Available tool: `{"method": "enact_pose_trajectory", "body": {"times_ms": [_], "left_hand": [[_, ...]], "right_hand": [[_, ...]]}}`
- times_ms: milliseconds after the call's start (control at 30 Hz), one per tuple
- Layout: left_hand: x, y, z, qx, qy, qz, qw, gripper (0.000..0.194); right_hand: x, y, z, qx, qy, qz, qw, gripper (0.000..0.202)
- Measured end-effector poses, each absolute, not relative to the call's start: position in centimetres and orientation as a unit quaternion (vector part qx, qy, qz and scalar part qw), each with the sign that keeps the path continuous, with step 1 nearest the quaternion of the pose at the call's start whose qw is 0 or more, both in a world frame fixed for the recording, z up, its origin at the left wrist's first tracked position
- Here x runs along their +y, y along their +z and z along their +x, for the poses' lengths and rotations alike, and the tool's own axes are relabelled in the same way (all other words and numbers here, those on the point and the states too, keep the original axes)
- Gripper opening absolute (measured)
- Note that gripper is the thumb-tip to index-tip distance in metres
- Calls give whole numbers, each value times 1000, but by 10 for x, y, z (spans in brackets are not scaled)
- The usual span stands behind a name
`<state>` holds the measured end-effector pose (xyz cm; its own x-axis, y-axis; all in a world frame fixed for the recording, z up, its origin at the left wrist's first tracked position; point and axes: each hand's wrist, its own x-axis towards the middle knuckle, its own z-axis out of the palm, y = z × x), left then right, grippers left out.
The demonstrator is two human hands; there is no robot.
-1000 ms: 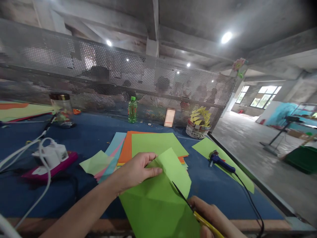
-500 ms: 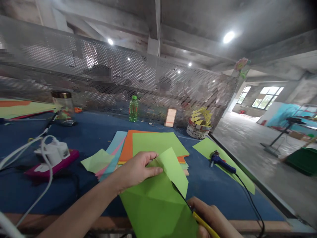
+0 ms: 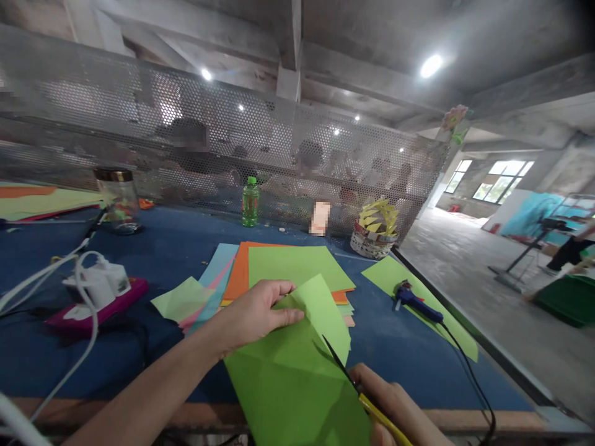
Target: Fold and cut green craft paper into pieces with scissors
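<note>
My left hand point(image 3: 267, 313) pinches a sheet of green paper point(image 3: 297, 384) near its upper part, thumb on top. The sheet hangs over the table's front edge and has a crease across it. In my right hand point(image 3: 390, 402) are scissors point(image 3: 341, 365) with a yellow handle and dark blades. One blade lies over the green sheet, pointing up and left, beside a cut flap of lighter green. Behind my left hand lies a stack of coloured paper point(image 3: 292, 266), with green on top and orange, blue and pink under it.
A blue glue gun point(image 3: 418, 303) rests on green paper point(image 3: 450, 328) at the right. At the left are a pink power strip point(image 3: 134, 291) with white plugs and a glass jar point(image 3: 123, 207). A green bottle point(image 3: 250, 203) and a basket point(image 3: 372, 241) stand by the perforated panel.
The scissors' blade now shows over the green sheet, its tip further up and left. The cut flap has shifted slightly left. A person's leg has appeared at the far right.
</note>
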<state>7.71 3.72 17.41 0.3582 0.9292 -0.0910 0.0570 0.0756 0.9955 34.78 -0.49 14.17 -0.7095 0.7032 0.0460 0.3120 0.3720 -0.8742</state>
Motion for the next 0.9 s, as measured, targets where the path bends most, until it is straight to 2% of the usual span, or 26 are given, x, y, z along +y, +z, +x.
{"method": "enact_pose_trajectory", "body": {"times_ms": [100,200,533,733,900], "left_hand": [[38,174,77,428,367,594,574,50],[38,177,78,405,350,596,599,49],[37,173,83,392,330,631,582,44],[36,175,84,396,330,631,579,43],[37,174,83,397,323,630,584,44]], "right_hand": [[-6,144,344,-798,472,-302,221,66],[-9,152,340,-781,485,-318,232,72],[-9,160,332,-802,469,-273,251,67],[-6,151,332,-806,455,-279,255,59],[1,137,336,-802,465,-282,246,63]]}}
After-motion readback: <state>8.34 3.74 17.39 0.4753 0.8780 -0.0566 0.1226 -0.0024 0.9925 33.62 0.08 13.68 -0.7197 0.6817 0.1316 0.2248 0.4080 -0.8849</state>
